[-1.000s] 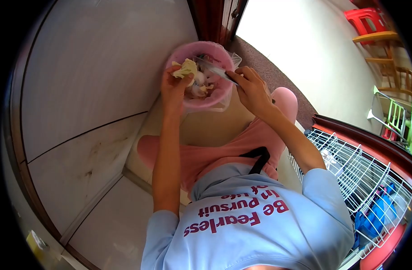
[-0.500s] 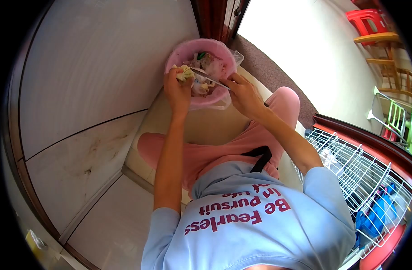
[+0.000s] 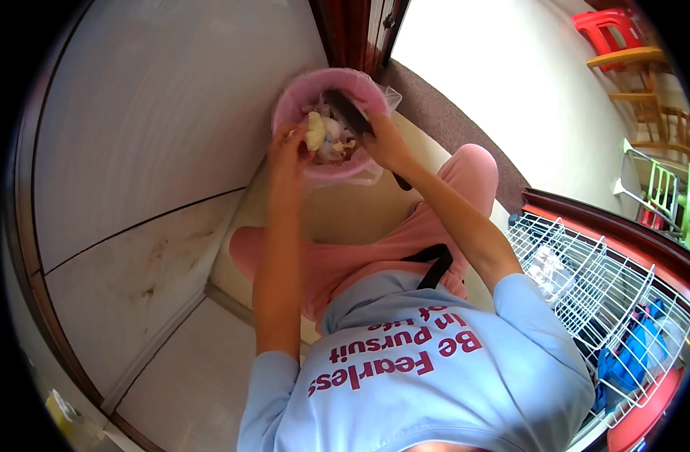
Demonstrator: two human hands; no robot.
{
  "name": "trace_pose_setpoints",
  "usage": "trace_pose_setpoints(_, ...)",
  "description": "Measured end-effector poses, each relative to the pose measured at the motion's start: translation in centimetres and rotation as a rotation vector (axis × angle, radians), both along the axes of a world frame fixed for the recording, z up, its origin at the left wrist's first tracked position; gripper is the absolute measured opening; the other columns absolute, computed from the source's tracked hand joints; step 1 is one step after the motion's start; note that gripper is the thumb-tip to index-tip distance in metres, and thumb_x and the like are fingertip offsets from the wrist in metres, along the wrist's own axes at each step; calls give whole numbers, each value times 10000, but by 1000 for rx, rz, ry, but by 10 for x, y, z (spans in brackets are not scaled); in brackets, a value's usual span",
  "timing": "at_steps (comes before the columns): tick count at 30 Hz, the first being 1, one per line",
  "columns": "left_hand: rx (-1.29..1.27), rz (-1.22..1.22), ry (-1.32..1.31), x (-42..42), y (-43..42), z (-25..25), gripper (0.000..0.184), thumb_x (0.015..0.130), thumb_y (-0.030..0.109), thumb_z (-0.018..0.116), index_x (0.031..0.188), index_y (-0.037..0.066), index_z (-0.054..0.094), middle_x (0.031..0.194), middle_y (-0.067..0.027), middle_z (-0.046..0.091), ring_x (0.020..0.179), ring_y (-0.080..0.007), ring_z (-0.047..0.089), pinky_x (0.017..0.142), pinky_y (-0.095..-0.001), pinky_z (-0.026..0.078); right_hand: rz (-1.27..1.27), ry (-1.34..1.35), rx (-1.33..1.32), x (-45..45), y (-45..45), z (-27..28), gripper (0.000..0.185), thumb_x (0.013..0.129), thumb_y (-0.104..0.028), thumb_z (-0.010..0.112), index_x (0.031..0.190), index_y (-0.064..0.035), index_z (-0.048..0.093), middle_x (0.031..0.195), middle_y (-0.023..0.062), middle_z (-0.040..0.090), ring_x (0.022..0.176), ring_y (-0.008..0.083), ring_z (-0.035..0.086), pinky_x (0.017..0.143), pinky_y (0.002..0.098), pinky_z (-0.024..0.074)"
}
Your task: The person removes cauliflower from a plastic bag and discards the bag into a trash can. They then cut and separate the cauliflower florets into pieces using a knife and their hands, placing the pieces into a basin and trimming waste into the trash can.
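Observation:
Over the pink bin (image 3: 286, 94), my left hand (image 3: 286, 147) is closed on a pale yellow vegetable piece (image 3: 315, 131); its exact kind cannot be made out. My right hand (image 3: 387, 142) grips a knife (image 3: 348, 111). The broad blade looks dark and points up and left over the bin, while the dark handle end sticks out below the hand. Blade and vegetable are apart by a small gap. Inside the bin lie crumpled clear plastic and scraps (image 3: 334, 151), partly hidden by the hands and the knife.
A pale cabinet wall (image 3: 172, 98) rises at the left, close to the bin. My bent legs in pink trousers (image 3: 345, 260) are below it. At the right stands a white wire rack (image 3: 586, 279) with a blue bag (image 3: 631, 354). Chairs and a red stool (image 3: 610, 32) are farther off.
The knife has turned from nearly edge-on to showing its broad face, and its tip has risen. My left hand has shifted slightly down, with the vegetable piece turned more upright.

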State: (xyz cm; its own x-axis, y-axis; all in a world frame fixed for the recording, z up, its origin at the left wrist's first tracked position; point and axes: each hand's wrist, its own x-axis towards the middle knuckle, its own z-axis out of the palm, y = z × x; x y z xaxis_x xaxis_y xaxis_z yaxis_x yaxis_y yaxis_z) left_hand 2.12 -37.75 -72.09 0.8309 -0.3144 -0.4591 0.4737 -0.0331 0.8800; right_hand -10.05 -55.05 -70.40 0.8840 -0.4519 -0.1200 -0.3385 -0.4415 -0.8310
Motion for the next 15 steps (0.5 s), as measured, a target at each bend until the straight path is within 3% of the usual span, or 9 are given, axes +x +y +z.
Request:
trace_pose_setpoints(1, -333, 76, 521, 4, 7, -2, 250, 882, 195, 609, 1082, 51, 570, 878, -64, 573, 738, -179, 574, 566, -283, 460, 4, 4, -1, -3, -4, 1, 501, 761, 10, 521, 1258, -55, 536, 1152, 189, 538, 1075, 365, 527, 898, 408, 442)
trace_pose_setpoints(2, -334, 80, 523, 1, 7, 1, 250, 882, 195, 609, 1082, 51, 570, 878, -64, 573, 738, -179, 574, 566, -283, 460, 33, -192, -1, -4, -9, 6, 544, 798, -6, 524, 1332, -91, 461, 1115, 161, 526, 994, 320, 559, 838, 391, 453)
trace_pose_setpoints(4, -676, -28, 815, -9, 4, 6, 318, 955, 318, 474, 1134, 65, 546, 838, -59, 545, 658, -128, 522, 489, -208, 418, 59, -392, -7, -5, -19, 16, 597, 836, -22, 527, 1406, -127, 387, 1078, 133, 513, 913, 275, 591, 779, 373, 463)
trace_pose_setpoints(7, -824, -108, 955, -26, -16, 28, 348, 974, 370, 414, 1104, 75, 545, 762, -35, 514, 575, -101, 461, 441, -184, 374, 221, -142, 270, -6, -25, 46, 596, 859, -102, 610, 1415, -167, 405, 1122, 75, 449, 1001, 191, 549, 798, 300, 475)
trace_pose_setpoints(9, -814, -136, 949, -25, -18, 26, 345, 975, 383, 412, 1077, 83, 547, 727, -21, 498, 540, -99, 438, 427, -184, 356, 182, -53, 480, 0, -22, 54, 602, 789, -260, 733, 1327, -98, 514, 1167, 159, 450, 1113, 266, 475, 959, 330, 402)
trace_pose_setpoints(11, -799, -160, 939, -22, -19, 29, 344, 976, 397, 409, 1050, 91, 549, 691, -7, 483, 505, -96, 416, 413, -183, 338, 192, -112, 497, 5, -19, 44, 618, 773, -289, 751, 1308, -75, 528, 1142, 151, 446, 1108, 261, 478, 944, 325, 412)
trace_pose_setpoints(13, -616, -182, 884, -20, -20, 36, 345, 977, 417, 402, 1016, 107, 548, 630, 8, 468, 463, -100, 388, 406, -180, 316, 202, -170, 513, 9, -17, 33, 637, 757, -319, 769, 1289, -52, 542, 1117, 142, 441, 1103, 256, 482, 929, 320, 421)
trace_pose_setpoints(15, -531, -200, 808, -19, -23, 46, 347, 977, 419, 399, 1015, 111, 554, 625, 0, 482, 463, -100, 396, 409, -188, 322, 186, -155, 372, 14, -15, 30, 526, 822, -220, 720, 1266, -3, 540, 1134, 88, 428, 1053, 185, 489, 837, 266, 469)
